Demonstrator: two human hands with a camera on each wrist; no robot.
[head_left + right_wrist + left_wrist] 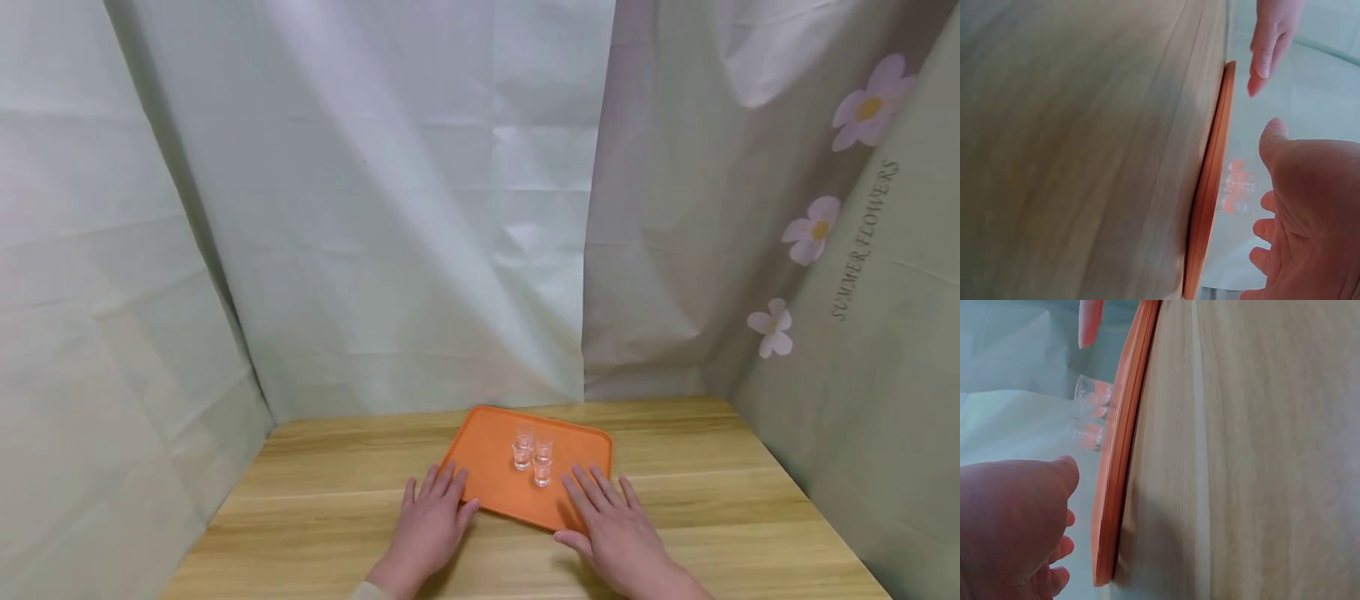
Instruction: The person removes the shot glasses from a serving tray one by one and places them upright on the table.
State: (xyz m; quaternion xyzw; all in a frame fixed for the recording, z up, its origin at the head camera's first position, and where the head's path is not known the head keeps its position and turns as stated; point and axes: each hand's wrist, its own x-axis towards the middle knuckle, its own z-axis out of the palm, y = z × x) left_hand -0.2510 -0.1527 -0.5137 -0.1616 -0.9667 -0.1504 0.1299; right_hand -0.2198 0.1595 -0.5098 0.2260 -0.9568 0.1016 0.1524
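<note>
An orange tray (495, 483) lies turned at an angle on the wooden table. Several small clear shot glasses (542, 473) stand grouped near its middle. My left hand (429, 523), fingers straight and a little spread, hovers by the tray's near left corner. Over the near right corner is my right hand (618, 537), its fingers extended and overlapping the tray in the head view. Both wrist views show the hands above the level of the tray's rim (1124, 437), palms facing down, with nothing held. The glasses appear beyond the thumb in the right wrist view.
Wood-grain table (322, 500) surrounds the tray. Pale green curtains (420, 208) hang behind it and along both sides. Flowers (810, 229) and lettering are printed on the right-hand curtain.
</note>
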